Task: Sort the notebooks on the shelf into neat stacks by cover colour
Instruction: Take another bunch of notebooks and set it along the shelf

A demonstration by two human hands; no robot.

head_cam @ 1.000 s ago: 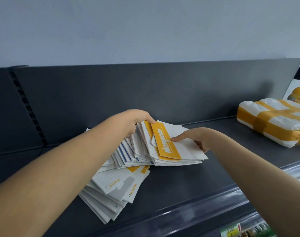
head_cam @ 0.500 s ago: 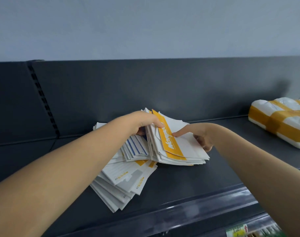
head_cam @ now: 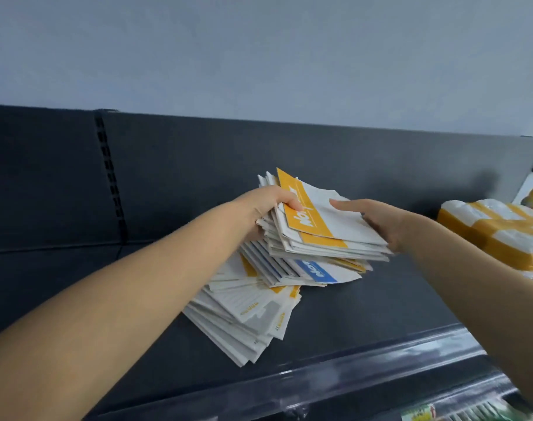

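A messy fan of white notebooks lies on the dark shelf (head_cam: 365, 305). My left hand (head_cam: 266, 208) grips the left edge of an upper bundle of yellow-banded notebooks (head_cam: 317, 229), thumb on the top cover. My right hand (head_cam: 377, 218) holds the same bundle at its right edge, index finger lying on the white cover. The bundle is raised off the rest. Under it shows a blue-banded notebook (head_cam: 317, 270). Lower down, a slanted pile of white notebooks (head_cam: 247, 320) with small yellow marks spreads toward the shelf front.
A plastic-wrapped pack with yellow tape (head_cam: 496, 235) sits on the shelf at the right. The dark back panel (head_cam: 198, 165) rises behind the pile. A glossy price rail (head_cam: 320, 378) runs along the shelf's front edge.
Both hands have lifted the yellow-banded bundle up off the pile, uncovering the blue-banded notebook beneath. My view has shifted left and upward.
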